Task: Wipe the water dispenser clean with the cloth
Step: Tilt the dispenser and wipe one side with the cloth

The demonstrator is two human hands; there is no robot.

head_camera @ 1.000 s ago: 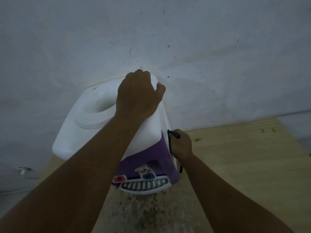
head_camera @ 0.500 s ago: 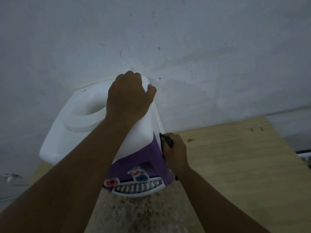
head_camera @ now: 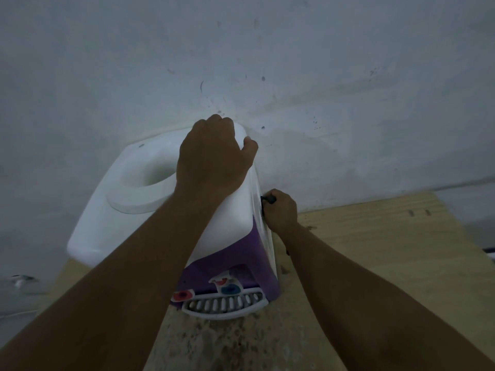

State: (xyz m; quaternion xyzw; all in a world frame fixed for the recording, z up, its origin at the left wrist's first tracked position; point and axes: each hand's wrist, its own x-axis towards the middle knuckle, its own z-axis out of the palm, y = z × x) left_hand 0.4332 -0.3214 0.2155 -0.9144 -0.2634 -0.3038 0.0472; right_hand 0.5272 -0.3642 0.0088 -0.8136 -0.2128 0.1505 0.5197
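Two hands on the water dispenser: left hand curls over its top back corner; right hand, w/ fingers closed round the dark cloth, sits against its rt side

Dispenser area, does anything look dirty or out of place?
Yes: the table in front of the dispenser is covered in dark blotchy stains, unlike the cleaner wood to its right.

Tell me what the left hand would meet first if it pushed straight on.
Likely the wall just behind the water dispenser; the left hand points over its back edge, gap unclear.
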